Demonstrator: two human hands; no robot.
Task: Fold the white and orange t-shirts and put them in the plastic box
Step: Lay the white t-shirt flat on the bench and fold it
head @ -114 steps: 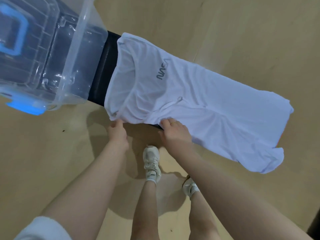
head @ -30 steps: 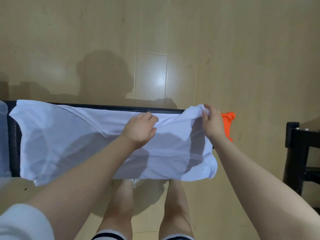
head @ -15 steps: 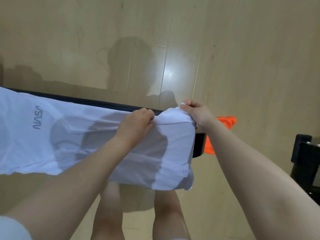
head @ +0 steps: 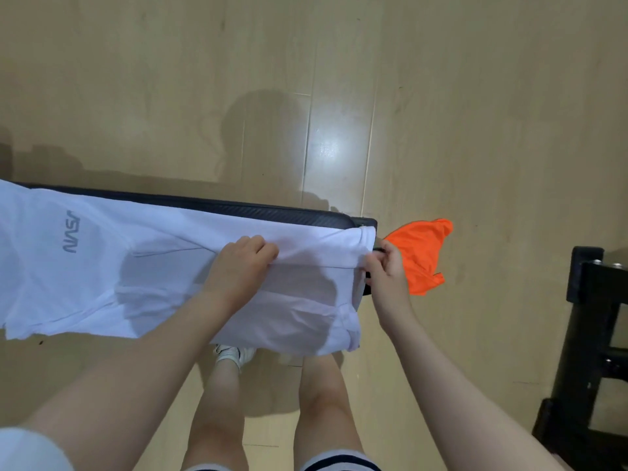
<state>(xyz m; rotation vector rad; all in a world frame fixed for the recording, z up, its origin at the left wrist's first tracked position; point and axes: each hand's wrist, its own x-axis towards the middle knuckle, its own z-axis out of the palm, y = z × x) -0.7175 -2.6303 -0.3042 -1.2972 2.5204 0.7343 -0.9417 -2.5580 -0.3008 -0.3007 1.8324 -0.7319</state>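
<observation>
The white t-shirt [head: 163, 266] lies spread over the black counter [head: 306, 212] across the frame's left and centre. The left hand [head: 243, 266] bunches its middle fabric; the right hand [head: 385, 263] pinches its right edge. The orange t-shirt [head: 421, 249] hangs just right of them

Indoor room (home or studio unclear): wood-laminate floor [head: 475, 96], black bench [head: 272, 210].

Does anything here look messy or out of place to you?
Yes. The orange t-shirt is bunched up and hangs off the right end of the black bench, not laid flat. The white t-shirt droops over the near edge, still creased, while the left hand and right hand grip it.
</observation>
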